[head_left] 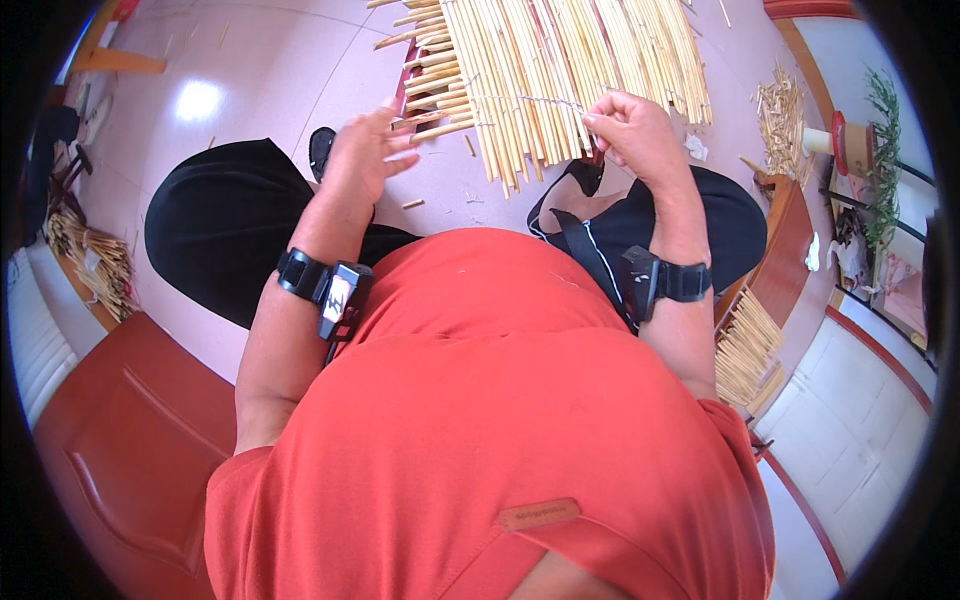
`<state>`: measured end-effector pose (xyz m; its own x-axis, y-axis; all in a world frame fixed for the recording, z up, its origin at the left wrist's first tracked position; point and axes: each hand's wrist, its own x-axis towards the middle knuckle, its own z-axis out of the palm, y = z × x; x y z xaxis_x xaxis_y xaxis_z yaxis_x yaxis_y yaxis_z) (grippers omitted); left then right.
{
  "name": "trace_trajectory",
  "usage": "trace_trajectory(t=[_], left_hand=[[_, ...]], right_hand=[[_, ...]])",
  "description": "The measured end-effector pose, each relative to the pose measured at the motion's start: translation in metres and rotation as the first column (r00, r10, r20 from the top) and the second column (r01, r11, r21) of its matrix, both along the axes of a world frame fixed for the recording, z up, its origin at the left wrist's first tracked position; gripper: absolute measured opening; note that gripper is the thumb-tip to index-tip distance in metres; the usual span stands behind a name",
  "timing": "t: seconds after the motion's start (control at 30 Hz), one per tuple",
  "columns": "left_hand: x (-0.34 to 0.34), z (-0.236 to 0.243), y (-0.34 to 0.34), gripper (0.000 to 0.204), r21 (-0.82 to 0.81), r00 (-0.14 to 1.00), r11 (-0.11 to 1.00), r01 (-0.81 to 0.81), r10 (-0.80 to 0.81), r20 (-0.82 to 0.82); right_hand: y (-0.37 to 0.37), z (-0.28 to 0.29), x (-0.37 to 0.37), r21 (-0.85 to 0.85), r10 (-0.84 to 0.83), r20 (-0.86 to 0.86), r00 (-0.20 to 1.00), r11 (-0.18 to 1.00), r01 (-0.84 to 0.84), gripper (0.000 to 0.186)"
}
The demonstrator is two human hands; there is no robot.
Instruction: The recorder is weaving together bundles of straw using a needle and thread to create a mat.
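Observation:
A mat of straw-coloured reed stalks (540,70), laid side by side, reaches in from the top of the view. Across its near part runs a thin pale cord (535,99) that leads to my right hand (638,135). The fingers of that hand are pinched together on the cord at the mat's right half. My left hand (368,155) is held beside the mat's left edge, its fingers spread apart. Right by its fingertips jut the ends of several crosswise stalks (440,132); whether they touch is hard to tell.
Bundles of loose stalks stand at the right (782,125), and lie by a reddish wooden piece (790,240) and at the far left (95,260). Stalk scraps (414,204) lie on the pale tiled floor (270,60). A red-brown chair panel (140,440) is lower left.

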<state>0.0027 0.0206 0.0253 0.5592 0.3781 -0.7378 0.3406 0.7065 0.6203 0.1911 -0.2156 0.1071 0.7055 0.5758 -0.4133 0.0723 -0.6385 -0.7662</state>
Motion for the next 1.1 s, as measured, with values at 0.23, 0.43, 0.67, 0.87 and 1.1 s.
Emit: trace_trajectory(t=[0.23, 0.43, 0.67, 0.87, 1.1], left_hand=[[-0.011, -0.004, -0.014, 0.019, 0.013, 0.997, 1.0, 0.01, -0.011, 0.071], [-0.016, -0.002, -0.022, 0.026, -0.151, 0.997, 0.987, 0.047, -0.037, 0.07], [-0.009, 0.0, -0.027, 0.034, -0.192, 0.971, 0.953, 0.235, -0.222, 0.083], [0.005, -0.014, -0.038, 0.031, -0.298, 0.961, 0.916, 0.267, -0.23, 0.154], [0.009, -0.026, -0.04, 0.028, -0.312, 0.949, 0.907, 0.283, -0.219, 0.227]], right_hand=[[-0.012, 0.036, 0.004, 0.128, 0.005, 0.041, 0.999, 0.992, -0.01, 0.023], [-0.014, 0.057, 0.004, 0.392, -0.134, -0.016, 0.991, 0.911, 0.129, 0.022], [-0.009, 0.069, -0.003, 0.075, -0.032, 0.435, 0.9, 0.997, -0.001, 0.019], [0.011, 0.06, -0.012, 0.532, -0.178, 0.034, 0.983, 0.836, 0.133, 0.012], [0.038, 0.006, -0.037, 0.051, 0.066, 0.03, 0.997, 0.996, -0.067, 0.01]])
